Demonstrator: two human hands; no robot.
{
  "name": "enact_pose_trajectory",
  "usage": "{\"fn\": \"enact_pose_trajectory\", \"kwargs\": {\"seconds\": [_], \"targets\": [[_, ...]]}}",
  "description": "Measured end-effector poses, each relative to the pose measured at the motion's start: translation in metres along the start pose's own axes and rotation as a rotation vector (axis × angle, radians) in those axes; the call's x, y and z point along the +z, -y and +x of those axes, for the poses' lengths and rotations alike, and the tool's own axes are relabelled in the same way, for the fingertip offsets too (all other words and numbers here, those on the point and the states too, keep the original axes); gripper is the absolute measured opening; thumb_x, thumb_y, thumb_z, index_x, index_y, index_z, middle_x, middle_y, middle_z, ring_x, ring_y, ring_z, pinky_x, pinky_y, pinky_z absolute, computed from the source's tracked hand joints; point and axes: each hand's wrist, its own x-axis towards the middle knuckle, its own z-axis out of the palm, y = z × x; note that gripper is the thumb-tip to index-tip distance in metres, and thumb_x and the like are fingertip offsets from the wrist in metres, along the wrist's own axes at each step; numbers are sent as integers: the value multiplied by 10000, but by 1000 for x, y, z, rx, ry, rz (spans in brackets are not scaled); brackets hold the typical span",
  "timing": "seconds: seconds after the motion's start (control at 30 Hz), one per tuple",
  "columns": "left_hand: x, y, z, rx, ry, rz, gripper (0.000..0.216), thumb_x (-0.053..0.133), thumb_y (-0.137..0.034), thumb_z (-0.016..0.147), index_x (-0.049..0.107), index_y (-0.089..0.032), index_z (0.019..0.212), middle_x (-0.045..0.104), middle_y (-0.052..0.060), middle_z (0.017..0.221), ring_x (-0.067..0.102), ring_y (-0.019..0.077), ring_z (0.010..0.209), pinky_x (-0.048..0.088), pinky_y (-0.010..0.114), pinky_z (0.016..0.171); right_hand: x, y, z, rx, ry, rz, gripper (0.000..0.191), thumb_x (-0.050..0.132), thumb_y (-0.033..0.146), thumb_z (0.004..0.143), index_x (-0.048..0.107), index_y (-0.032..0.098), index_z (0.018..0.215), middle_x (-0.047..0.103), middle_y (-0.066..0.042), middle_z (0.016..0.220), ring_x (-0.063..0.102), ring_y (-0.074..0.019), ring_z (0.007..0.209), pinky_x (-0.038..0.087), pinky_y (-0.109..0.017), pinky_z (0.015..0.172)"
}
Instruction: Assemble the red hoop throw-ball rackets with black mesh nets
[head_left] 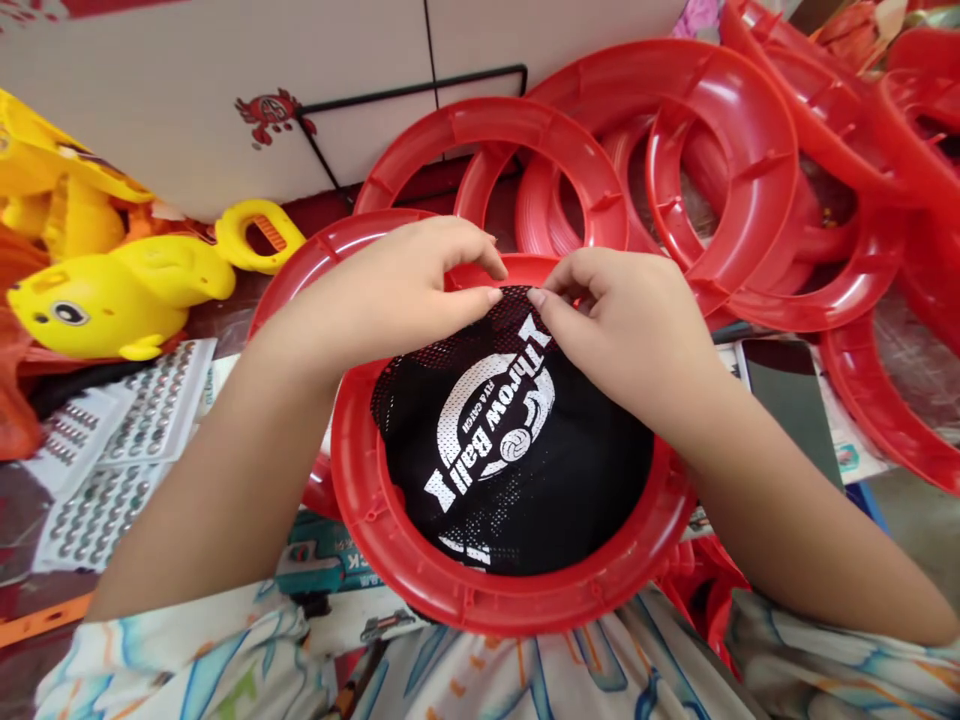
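Observation:
A red plastic ring (517, 610) lies flat in front of me, close to my body. Across its opening sits a black mesh net (600, 470) printed in white with "Throw Ball" and "Fly & Catch". At the far edge of the net, my left hand (439, 285) pinches the mesh between thumb and fingers. Just right of it, my right hand (626, 320) grips the same edge with thumb and forefinger. The fingertips of the two hands are a short gap apart. My hands hide part of the ring's far rim.
Several more red rings (757, 190) are piled behind and to the right. Yellow plastic fish-like toys (112, 290) lie at left, near cards of shiny round beads (105, 510). A dark phone (791, 400) rests at right. A white panel (187, 100) stands behind.

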Motion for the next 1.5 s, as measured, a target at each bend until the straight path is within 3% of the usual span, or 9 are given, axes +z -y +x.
{"fn": "enact_pose_trajectory", "kwargs": {"seconds": [0.13, 0.33, 0.5, 0.87, 1.5], "targets": [[6, -2, 11, -125, -9, -76, 126, 617, -291, 800, 694, -190, 802, 692, 34, 830, 631, 203, 782, 485, 335, 730, 1, -1, 1, 16, -23, 29, 150, 577, 184, 863, 699, 175, 777, 691, -26, 715, 579, -149, 629, 410, -305, 664], [18, 0, 5, -153, -80, -188, 109, 609, -286, 822, 666, -192, 814, 670, 18, 786, 547, 147, 635, 392, 307, 580, 3, -4, 1, -46, -29, 51, 259, 507, 141, 874, 754, 194, 930, 726, -31, 799, 625, -157, 689, 460, -302, 691], [22, -2, 2, -111, -151, -127, 114, 580, -280, 867, 627, -192, 811, 622, 1, 779, 530, 144, 676, 417, 311, 661, 3, -4, 1, -143, -13, -40, 336, 477, 146, 894, 787, 211, 1006, 730, -54, 908, 665, -191, 860, 484, -324, 817], [26, 0, -1, -96, -180, -47, 129, 569, -288, 879, 618, -191, 810, 597, 3, 768, 553, 164, 746, 447, 308, 791, 7, -7, 0, -195, 3, -207, 353, 445, 175, 902, 783, 196, 1001, 675, -73, 842, 613, -200, 811, 410, -317, 711], [30, 0, 0, -145, -185, -44, 99, 606, -220, 813, 628, -166, 732, 638, 10, 784, 538, 145, 705, 450, 302, 767, 8, -10, -6, -279, 73, -337, 368, 431, 196, 924, 785, 179, 1023, 689, -109, 878, 587, -209, 766, 374, -324, 652]]}}
